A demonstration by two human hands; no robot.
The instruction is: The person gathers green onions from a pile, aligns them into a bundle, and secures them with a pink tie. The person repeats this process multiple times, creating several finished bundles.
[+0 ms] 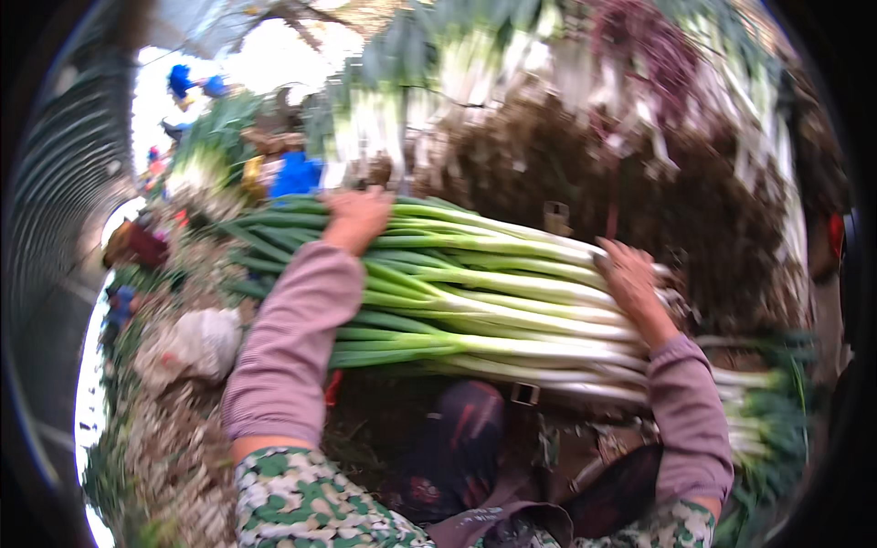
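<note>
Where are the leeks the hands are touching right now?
In the head view, the leeks lie crosswise in the middle, just beyond the person's knee, the left hand on their green part, the right hand near their white ends.

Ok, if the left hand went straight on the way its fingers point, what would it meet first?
Likely the brown roots below the white stems of the bunch just past the left hand; blur leaves the gap's depth unclear.
</note>
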